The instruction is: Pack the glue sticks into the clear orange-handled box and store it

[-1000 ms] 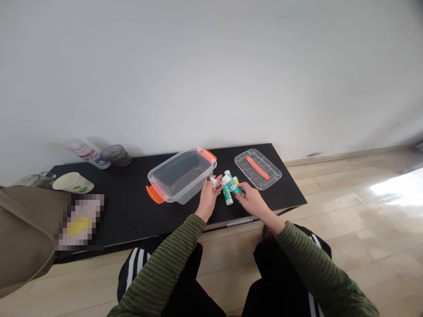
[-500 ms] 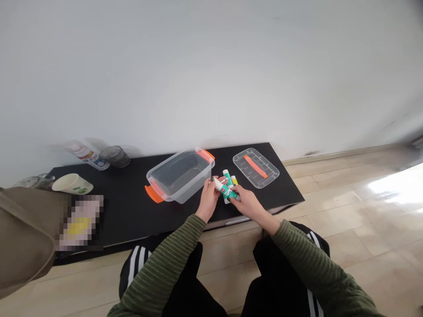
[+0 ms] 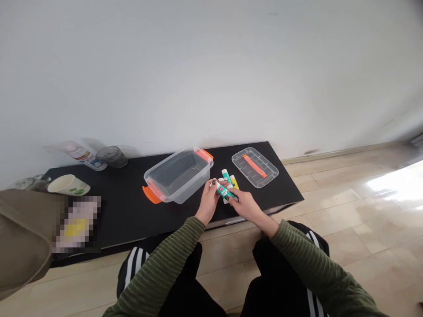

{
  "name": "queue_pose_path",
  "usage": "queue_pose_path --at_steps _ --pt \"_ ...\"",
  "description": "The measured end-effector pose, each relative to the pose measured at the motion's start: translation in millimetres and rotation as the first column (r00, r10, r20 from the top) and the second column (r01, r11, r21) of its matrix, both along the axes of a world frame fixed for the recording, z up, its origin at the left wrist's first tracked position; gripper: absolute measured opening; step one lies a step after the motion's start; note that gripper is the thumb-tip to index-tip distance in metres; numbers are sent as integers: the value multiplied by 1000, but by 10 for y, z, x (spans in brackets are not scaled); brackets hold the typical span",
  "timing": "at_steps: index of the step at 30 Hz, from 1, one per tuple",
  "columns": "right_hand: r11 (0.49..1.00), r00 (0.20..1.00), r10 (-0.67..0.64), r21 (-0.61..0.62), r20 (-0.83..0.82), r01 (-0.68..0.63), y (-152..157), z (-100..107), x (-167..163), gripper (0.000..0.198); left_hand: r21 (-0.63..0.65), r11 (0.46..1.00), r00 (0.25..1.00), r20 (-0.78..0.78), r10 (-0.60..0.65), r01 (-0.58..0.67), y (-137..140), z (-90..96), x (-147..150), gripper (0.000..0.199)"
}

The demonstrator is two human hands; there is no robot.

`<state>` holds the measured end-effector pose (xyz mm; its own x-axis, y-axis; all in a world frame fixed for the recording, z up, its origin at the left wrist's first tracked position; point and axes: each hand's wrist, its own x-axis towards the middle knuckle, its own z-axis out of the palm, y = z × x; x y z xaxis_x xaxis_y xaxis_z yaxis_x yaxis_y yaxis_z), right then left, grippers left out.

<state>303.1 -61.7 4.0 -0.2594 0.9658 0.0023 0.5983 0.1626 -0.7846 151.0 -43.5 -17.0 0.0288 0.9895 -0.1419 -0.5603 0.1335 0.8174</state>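
Between my two hands is a green and white glue stick (image 3: 223, 191), tilted above the black table. My left hand (image 3: 209, 198) pinches its white cap end, while my right hand (image 3: 245, 203) grips the lower end. Just behind it on the table lie another green glue stick (image 3: 226, 175) and a yellow one (image 3: 234, 182), partly covered by my fingers. To the left of my hands stands a clear plastic box (image 3: 180, 176) with orange latches, its top open. The box's clear lid (image 3: 255, 167), with an orange handle, lies flat to the right.
On the left of the black table (image 3: 132, 211) are a paper cup (image 3: 69, 185), a dark glass (image 3: 112, 156) and a spray can (image 3: 84, 157). A brown fabric item (image 3: 24, 240) covers the near left corner, beside a blurred-out patch. A wall rises behind.
The glue stick in my hands has dropped slightly and turned a little flatter, with my left fingers now closed further over its cap. The view has shifted a little.
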Motion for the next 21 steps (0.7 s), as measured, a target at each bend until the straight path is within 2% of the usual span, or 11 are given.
queue_pose_path --at_steps 3,5,8,9,10,12,14,15,16,18,21 --pt "988 988 5 -155 -157 -30 38 15 5 27 16 999 997 -59 -43 44 39 35 -21 28" --pt "975 973 -6 -216 -230 -45 103 35 39 27 22 997 988 -139 -66 70 107 86 -64 29" --pt "989 983 -46 -145 -176 21 241 75 155 29 94 995 936 -353 2 33 226 154 -183 27" --pt "993 992 -81 -92 -96 73 291 87 206 28 138 990 881 -471 49 19 258 159 -231 23" --pt "990 991 -132 -42 11 132 339 94 259 27 180 983 791 -605 89 27 280 151 -278 18" --pt "969 935 -244 19 256 247 428 90 355 27 202 972 524 -844 112 118 300 96 -354 6" --pt "948 840 -292 19 458 319 502 57 416 28 141 965 253 -964 83 220 296 4 -394 4" --pt "942 800 -289 7 526 337 533 32 430 29 106 963 151 -986 69 250 291 -47 -400 4" --pt "938 770 -279 -7 573 346 558 4 432 29 78 961 72 -996 61 265 287 -97 -400 6" --pt "937 734 -259 -21 627 349 596 -57 412 29 44 959 -35 -998 56 279 287 -185 -389 9" --pt "942 709 -251 -4 659 337 622 -144 358 28 13 955 -116 -992 49 296 300 -276 -373 10"
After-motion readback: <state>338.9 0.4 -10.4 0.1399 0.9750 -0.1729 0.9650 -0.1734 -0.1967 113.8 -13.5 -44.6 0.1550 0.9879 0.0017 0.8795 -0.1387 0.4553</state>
